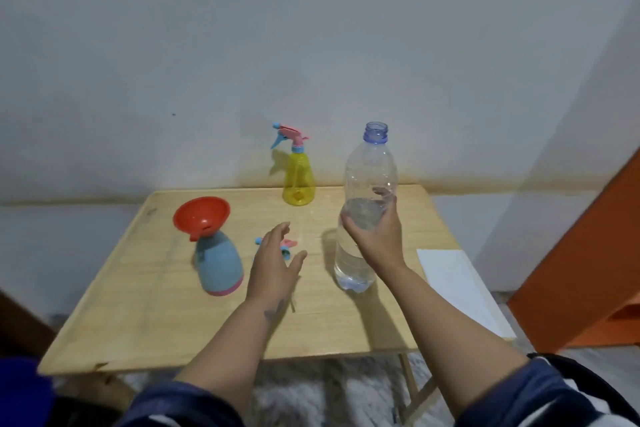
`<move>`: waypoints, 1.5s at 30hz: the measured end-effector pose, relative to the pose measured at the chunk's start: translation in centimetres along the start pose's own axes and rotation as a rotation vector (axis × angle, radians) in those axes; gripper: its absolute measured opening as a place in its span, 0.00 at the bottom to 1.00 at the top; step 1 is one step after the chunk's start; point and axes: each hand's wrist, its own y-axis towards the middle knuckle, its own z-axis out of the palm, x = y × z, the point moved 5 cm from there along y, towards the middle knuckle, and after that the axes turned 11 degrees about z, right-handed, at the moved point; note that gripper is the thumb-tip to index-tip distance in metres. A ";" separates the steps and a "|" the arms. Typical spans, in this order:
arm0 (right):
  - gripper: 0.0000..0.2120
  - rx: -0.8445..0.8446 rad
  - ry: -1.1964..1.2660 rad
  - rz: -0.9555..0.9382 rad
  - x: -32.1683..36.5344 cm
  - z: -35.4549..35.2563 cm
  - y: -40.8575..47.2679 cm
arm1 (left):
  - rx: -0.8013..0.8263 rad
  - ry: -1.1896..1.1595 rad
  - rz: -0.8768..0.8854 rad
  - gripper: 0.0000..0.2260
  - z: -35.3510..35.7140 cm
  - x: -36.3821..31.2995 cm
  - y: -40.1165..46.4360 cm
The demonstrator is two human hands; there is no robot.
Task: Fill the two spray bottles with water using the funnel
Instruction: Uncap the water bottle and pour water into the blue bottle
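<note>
Funnel [202, 216], red, sits in the neck of the blue spray bottle [219, 265], which we see just left of our left hand [273, 265]. That hand hovers over the wooden table [145, 315], fingers [277, 236] straight and spread, holding nothing; a loose pink-and-blue spray head [288, 248] lies partly hidden beneath them. Beyond the fingertips stands the yellow spray bottle [298, 180], capped. Our right hand [375, 236] wraps curled fingers round the uncapped clear water bottle [365, 204], upright and part full. A white sheet [457, 288] lies to its right.

Dark blue sleeves [540, 392] pushed up; wrist tattoo [275, 309].
</note>
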 end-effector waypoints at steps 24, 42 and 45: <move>0.47 0.463 -0.676 -0.099 7.9 3.7 -6.0 | -0.225 -0.158 -0.252 0.35 -10.8 10.0 0.4; 0.46 0.589 -0.929 0.120 9.1 7.1 -9.7 | -0.125 -0.306 -0.116 0.20 -10.4 10.4 1.7; 0.47 0.600 -0.959 0.142 8.8 7.5 -9.9 | -0.112 -0.325 -0.109 0.22 -10.4 10.5 1.9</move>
